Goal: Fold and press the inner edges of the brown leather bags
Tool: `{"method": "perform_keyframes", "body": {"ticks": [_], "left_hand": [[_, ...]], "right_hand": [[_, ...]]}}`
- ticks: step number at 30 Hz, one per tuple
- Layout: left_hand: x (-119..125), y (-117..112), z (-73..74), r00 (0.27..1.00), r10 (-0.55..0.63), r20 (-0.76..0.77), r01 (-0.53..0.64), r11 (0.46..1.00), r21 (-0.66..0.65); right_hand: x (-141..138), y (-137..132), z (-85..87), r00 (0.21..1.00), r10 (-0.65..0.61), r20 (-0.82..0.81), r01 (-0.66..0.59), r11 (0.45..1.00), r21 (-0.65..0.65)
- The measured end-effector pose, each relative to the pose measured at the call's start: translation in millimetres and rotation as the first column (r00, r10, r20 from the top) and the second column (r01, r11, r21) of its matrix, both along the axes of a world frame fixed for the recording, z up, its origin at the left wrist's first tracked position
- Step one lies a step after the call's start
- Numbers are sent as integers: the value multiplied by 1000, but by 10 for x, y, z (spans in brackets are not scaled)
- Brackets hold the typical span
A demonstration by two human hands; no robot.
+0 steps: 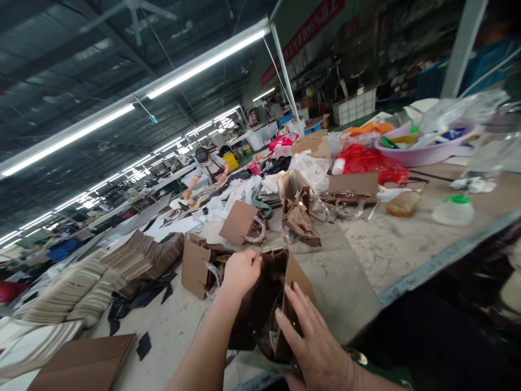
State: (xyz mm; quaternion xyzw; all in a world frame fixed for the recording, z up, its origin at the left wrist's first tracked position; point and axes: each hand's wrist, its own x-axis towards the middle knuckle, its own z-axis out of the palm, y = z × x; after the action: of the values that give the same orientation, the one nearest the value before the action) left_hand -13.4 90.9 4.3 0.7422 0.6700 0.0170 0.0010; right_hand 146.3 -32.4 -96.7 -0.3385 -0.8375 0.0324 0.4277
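Bare forearms come up from the lower edge, and the left grip [242, 272] is closed over the top rim of an open brown bag [302, 276], fingers curled and thumb pressed to the edge. Spread wide, the right grip [316, 332] rests its fingers along the bag's right-hand wall, touching it without closing round it; where its thumb bears cannot be told. The bag stands tilted at the near edge of the surface [391, 251], mouth toward the camera, its dark brown lining showing.

Just beyond the left grip lies a brown bag with clear-wrapped handles [196, 268], and past it a second brown bag [238, 222]. Straight ahead, a bag with its lining pulled out [301, 220] sits near a brown flap bag [353, 185]. Leftward are stacked brown panels [142, 255], pale stacked pieces [75, 288] and black scraps [142, 304].

Farther right stand a green-capped bottle [453, 212], a yellowish lump [402, 204], a crumpled red plastic bag [368, 163] and a lavender basin [423, 156] heaped with odds and ends. Well beyond, another person [209, 167] leans over the work, under long tube lights [207, 64].
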Motion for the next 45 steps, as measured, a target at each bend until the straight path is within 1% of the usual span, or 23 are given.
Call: {"method": "perform_keyframes", "body": {"ticks": [2, 4, 5, 6, 7, 8, 10, 11, 12, 13, 15, 17, 19, 21, 23, 24, 26, 28, 30, 33, 38, 41, 45], "left_hand": [[2, -48, 64, 998, 57, 16, -57, 998, -18], [-62, -138, 162, 994, 98, 55, -95, 994, -45], [-120, -205, 214, 991, 111, 71, -107, 992, -61], [-188, -288, 259, 987, 131, 98, -123, 989, -88], [-260, -385, 291, 975, 168, 143, -149, 980, -134], [-330, -494, 308, 955, 218, 200, -180, 965, -192], [-438, -720, 282, 892, 339, 300, -245, 918, -311], [-473, -826, 245, 858, 395, 329, -273, 893, -359], [-495, -919, 199, 831, 438, 344, -296, 870, -394], [-508, -998, 151, 815, 465, 345, -311, 854, -416], [-517, -1103, 80, 802, 485, 349, -312, 838, -447], [-520, -1142, 69, 837, 448, 314, -309, 860, -406], [-528, -1127, 114, 893, 382, 238, -318, 909, -269], [-534, -1070, 179, 943, 277, 185, -266, 960, -84], [-527, -976, 230, 980, 128, 152, -138, 989, 58], [-515, -917, 245, 991, 44, 126, -57, 993, 101], [-471, -781, 253, 993, -94, 77, 82, 986, 145], [-412, -634, 239, 979, -196, 61, 183, 968, 169], [-357, -495, 212, 962, -266, 64, 251, 950, 184], [-311, -338, 165, 946, -317, 76, 301, 939, 169], [-330, -229, 113, 939, -334, 79, 324, 939, 120], [-389, -195, 88, 947, -299, 118, 291, 953, 83], [-460, -161, 46, 954, -225, 198, 220, 974, 46]], "right_hand": [[59, 37, 92, 999, -19, 26, 22, 996, -92], [212, 129, 232, 995, -73, 70, 85, 977, -196], [318, 208, 303, 993, -71, 94, 92, 965, -244], [436, 313, 367, 993, -46, 108, 75, 955, -285], [557, 446, 422, 992, 36, 121, 5, 947, -322], [672, 602, 465, 981, 155, 114, -106, 932, -347], [849, 952, 502, 956, 290, 49, -246, 881, -405], [898, 1126, 497, 949, 316, 6, -283, 859, -427], [918, 1284, 476, 943, 332, -24, -306, 838, -452], [909, 1417, 443, 946, 321, -52, -306, 823, -478], [823, 1591, 355, 953, 294, -73, -291, 820, -493], [692, 1645, 263, 951, 294, -92, -303, 838, -454], [578, 1627, 193, 933, 332, -140, -360, 842, -402], [519, 1599, 156, 895, 394, -210, -446, 811, -378], [506, 1601, 156, 843, 458, -284, -536, 761, -365], [505, 1615, 168, 822, 476, -313, -566, 743, -357], [491, 1659, 208, 802, 495, -334, -593, 727, -346], [448, 1710, 248, 804, 505, -316, -593, 727, -346], [385, 1757, 267, 807, 517, -286, -590, 727, -351], [303, 1816, 253, 822, 493, -286, -569, 733, -372], [253, 1873, 228, 798, 509, -323, -602, 702, -382], [226, 1877, 236, 802, 494, -335, -596, 696, -400], [177, 1869, 238, 829, 435, -351, -553, 726, -408]]}}
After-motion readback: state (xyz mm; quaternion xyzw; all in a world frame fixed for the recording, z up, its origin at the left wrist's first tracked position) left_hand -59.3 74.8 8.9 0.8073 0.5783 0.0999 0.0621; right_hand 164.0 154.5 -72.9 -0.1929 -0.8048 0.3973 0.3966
